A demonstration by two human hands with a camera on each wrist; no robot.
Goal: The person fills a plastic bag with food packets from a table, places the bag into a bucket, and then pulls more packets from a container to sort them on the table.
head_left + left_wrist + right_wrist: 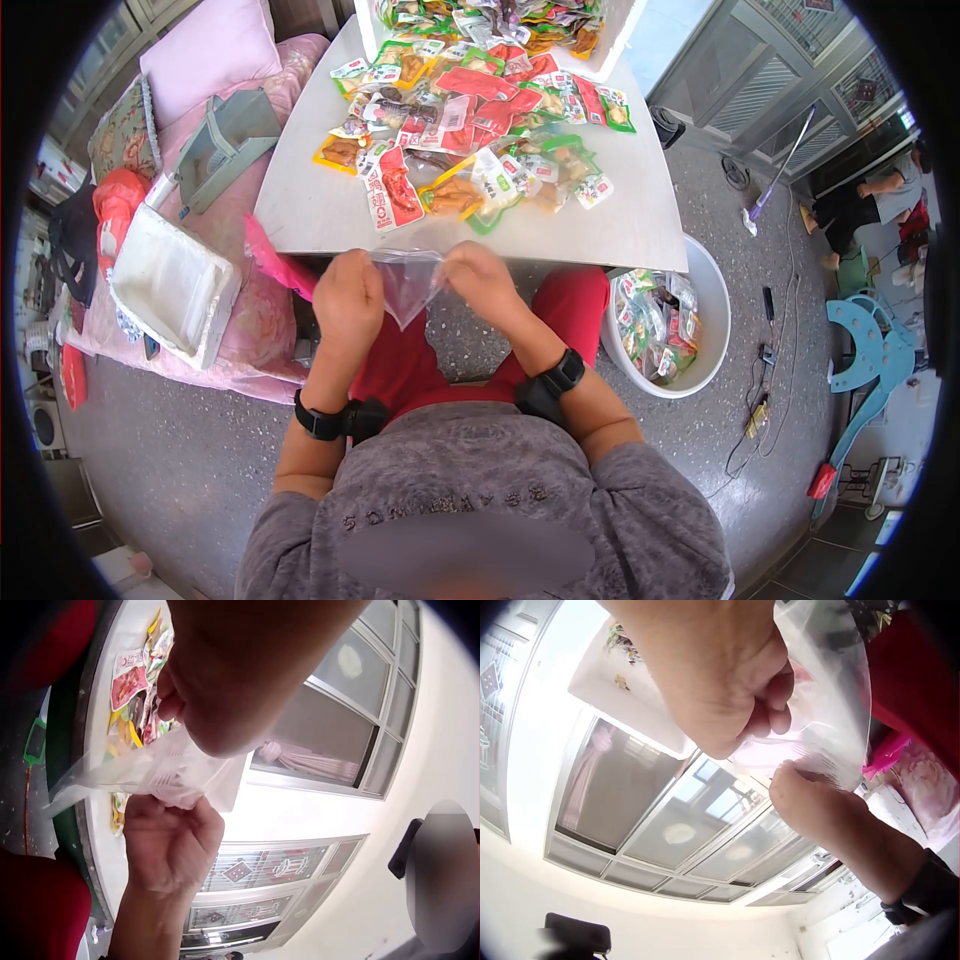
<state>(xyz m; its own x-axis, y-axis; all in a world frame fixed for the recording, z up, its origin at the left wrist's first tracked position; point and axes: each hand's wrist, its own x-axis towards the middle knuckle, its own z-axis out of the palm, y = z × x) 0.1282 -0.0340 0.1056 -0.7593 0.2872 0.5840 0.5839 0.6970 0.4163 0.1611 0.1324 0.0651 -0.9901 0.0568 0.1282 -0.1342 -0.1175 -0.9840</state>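
Observation:
Between the two hands, just off the table's front edge, hangs a clear plastic bag (402,285) that tapers to a point at the bottom. The left hand (350,295) grips its left side with curled fingers. On the other side the right hand (482,282), slightly blurred, pinches the bag's edge. In the left wrist view the clear bag (180,769) is stretched between both hands, its film creased. The right wrist view shows the left thumb pressed on the ridged part of the bag (821,761). Printed snack packets (480,115) lie heaped on the table beyond.
A white foam box (610,50) with more packets stands at the table's (310,205) far end. On the floor at right is a white bucket (712,345) of packets. An empty foam box (180,285) and a grey caddy (232,150) sit on a pink-covered seat at left.

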